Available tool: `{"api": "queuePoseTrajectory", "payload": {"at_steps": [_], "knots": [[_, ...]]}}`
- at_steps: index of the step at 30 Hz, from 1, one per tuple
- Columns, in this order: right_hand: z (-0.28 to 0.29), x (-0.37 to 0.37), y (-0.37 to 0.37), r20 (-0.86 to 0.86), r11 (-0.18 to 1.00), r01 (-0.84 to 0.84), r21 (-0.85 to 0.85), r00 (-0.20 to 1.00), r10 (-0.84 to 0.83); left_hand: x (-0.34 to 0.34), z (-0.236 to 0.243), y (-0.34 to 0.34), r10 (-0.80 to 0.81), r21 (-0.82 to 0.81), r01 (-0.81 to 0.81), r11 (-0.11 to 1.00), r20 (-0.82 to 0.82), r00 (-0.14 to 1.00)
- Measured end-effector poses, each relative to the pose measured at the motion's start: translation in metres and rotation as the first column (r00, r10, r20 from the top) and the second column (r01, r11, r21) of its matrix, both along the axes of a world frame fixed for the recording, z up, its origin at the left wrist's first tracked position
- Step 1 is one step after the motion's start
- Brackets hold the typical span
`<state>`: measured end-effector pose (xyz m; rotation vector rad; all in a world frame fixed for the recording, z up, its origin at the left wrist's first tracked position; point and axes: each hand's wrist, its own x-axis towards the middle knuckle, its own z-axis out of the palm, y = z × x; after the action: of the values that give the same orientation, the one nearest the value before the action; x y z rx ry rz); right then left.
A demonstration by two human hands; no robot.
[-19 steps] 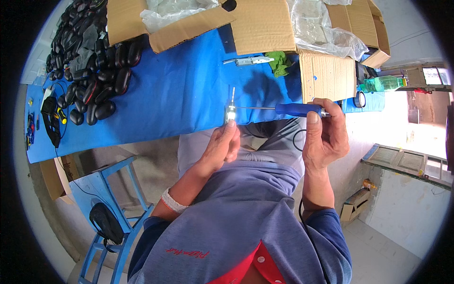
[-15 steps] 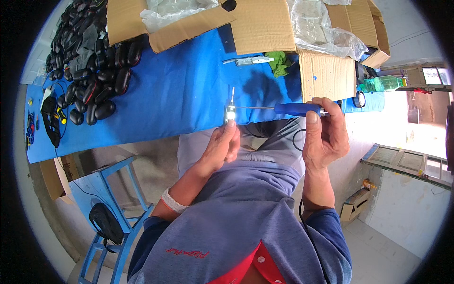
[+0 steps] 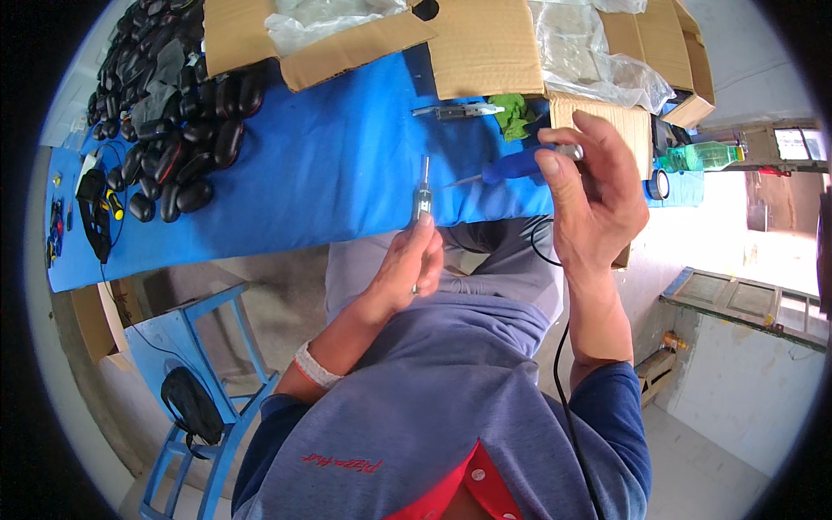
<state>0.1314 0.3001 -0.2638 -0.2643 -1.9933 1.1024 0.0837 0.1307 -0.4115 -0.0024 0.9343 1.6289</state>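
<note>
My left hand (image 3: 406, 267) is closed on a slim metal piece (image 3: 424, 201), a silvery body with a thin rod pointing up from it. My right hand (image 3: 598, 208) grips a screwdriver (image 3: 517, 165) with a blue handle, the fingers round its handle end. The screwdriver's thin shaft slants left and slightly down, its tip close to the metal piece; whether they touch I cannot tell. Both hands are near the front edge of the blue-covered table (image 3: 303, 182).
Many black rounded objects (image 3: 195, 156) are heaped at the table's left. Beyond my hands lie a long metal piece (image 3: 459, 111) and a green cloth (image 3: 515, 120). Cardboard boxes (image 3: 485, 52) line the back; a green bottle (image 3: 702, 157) lies right. A blue chair (image 3: 160, 334) stands lower left.
My right hand has risen, tilting the screwdriver so its handle end is higher and its shaft slants down to the left. The metal piece in my left hand no longer shines brightly.
</note>
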Motion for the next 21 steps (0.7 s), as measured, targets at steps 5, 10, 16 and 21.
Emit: {"api": "queuePoseTrajectory", "payload": {"at_steps": [5, 10, 16, 21], "knots": [[0.011, -0.009, 0.004, 0.113, 0.971, -0.068, -0.23, 0.989, 0.096, 0.0, 0.006, 0.001, 0.007, -0.018, -0.006, 1.0, 0.056, 0.998], [0.014, -0.016, 0.0, 0.098, 0.931, -0.151, -0.332, 0.976, 0.194, 0.001, 0.007, 0.001, 0.02, -0.049, -0.017, 0.999, 0.062, 0.998], [0.0, -0.034, -0.008, -0.066, 0.905, -0.286, -0.315, 0.958, 0.279, 0.002, 0.005, 0.002, 0.035, -0.045, -0.031, 0.998, 0.083, 0.996], [-0.018, -0.051, -0.02, -0.212, 0.929, -0.268, -0.254, 0.953, 0.217, 0.001, 0.011, 0.002, 0.022, -0.076, -0.017, 0.997, 0.064, 0.998]]}}
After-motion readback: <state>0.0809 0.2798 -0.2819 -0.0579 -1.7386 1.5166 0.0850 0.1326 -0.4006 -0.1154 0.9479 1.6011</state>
